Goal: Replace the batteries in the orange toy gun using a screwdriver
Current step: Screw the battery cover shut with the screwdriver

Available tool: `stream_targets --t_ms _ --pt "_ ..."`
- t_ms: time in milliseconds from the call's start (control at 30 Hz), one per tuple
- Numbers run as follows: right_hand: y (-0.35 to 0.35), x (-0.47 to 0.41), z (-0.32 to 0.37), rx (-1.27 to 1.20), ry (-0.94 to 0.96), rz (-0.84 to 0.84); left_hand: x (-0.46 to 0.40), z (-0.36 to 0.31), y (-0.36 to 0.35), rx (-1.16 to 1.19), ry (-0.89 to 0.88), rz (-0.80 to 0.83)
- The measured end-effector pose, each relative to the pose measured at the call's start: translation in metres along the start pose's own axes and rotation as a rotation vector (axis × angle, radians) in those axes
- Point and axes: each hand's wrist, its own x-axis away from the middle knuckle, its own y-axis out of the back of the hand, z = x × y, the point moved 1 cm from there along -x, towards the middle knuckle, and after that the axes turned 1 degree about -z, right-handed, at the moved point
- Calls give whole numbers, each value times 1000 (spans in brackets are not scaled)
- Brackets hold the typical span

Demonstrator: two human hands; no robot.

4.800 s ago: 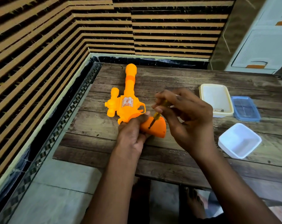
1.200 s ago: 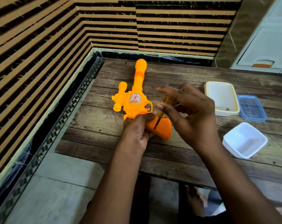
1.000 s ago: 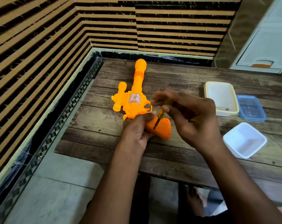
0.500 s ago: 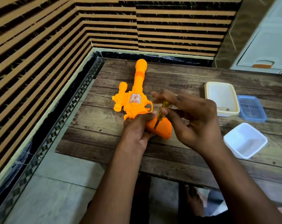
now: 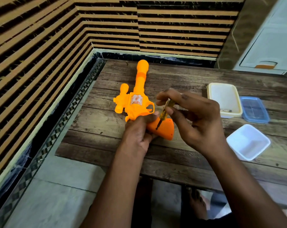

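Orange toy gun point(image 5: 136, 102) lies flat on the wooden table point(image 5: 98, 122), left of centre, barrel pointing to the far side, grip toward the near edge.

Head view:
- Left hand point(image 5: 137, 134) wraps the gun at the base of the grip, thumb up against the trigger guard, pinning it to the table.
- Right hand point(image 5: 193, 117) pinches the yellow-handled screwdriver point(image 5: 164, 112) between thumb and fingertips, remaining fingers spread. Shaft tilted, tip on the grip's upper face.
- Cream rectangular container point(image 5: 238, 102) sits at the far right with something small and metallic inside, too small to identify.
- Blue lid point(image 5: 254, 111) just beside it on the right, touching or nearly so.
- White square tub point(image 5: 248, 142) nearer on the right, apart from both.
- Striped wall panels point(image 5: 40, 46) to the left and far side.
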Motion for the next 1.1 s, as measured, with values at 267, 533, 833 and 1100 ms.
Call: stream_targets --t_ms 267,533,833,1100 --pt "-6 -4 -3 96 69 14 -4 3 0 -53 -42 15" --pt "-10 -2 0 229 150 -47 -5 3 0 -45 -38 -1" --pt "-23 3 6 410 111 -173 -13 4 2 -86 -42 -27" --pt "-10 -3 4 127 68 -62 -12 4 0 -80 -31 -24"
